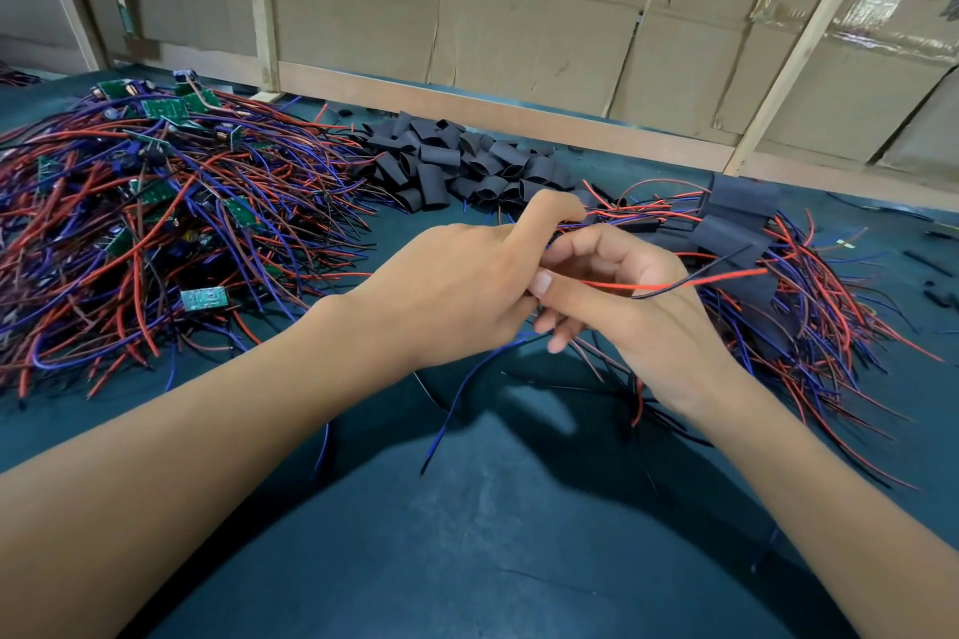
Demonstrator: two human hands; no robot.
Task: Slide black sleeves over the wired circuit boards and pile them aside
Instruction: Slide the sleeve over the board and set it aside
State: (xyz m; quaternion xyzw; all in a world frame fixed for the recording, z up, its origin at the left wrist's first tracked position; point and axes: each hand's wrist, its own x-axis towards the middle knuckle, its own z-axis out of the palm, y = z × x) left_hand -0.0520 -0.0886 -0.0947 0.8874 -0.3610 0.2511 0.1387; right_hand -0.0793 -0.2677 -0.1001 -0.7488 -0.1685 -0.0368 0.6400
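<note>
Black sleeves [456, 161], loose and empty, lie heaped near the far edge of the surface [467, 534], middle. Unsleeved circuit boards [161, 109] sit in a red/blue wire tangle toward the far left corner. Finished sleeved boards [737, 228] are piled at the right edge, wires trailing toward the near side.

Left hand [451, 285] and right hand [622, 291] meet at mid-surface, touching each other. Left fingers [555, 208] are curled, thumb and forefinger pinched on something dark. It is probably a sleeve going over a board, but the piece is mostly hidden behind the knuckles, so not sure. Right fingers [571, 244] are curled loosely around the same spot; a red wire [648, 285] and a black wire [690, 280] run out past the thumb toward the right pile. Blue wire [467, 389] hangs down from the hands to the near side.

Step in hand, as I judge it: threading the sleeve onto the wired board.

To do it well:
- gather all leads at one end into one straight bundle before feeding, so none catches on the sleeve mouth
- pinch the sleeve open into an oval, keep it in line with the board
- pull on the board edge, not on the wires, to spare the solder joints
- centre the sleeve so the board is fully covered
- keep the hanging blue wire out of the right pile, or it will drag finished pieces

Then it goes on the right pile.
</note>
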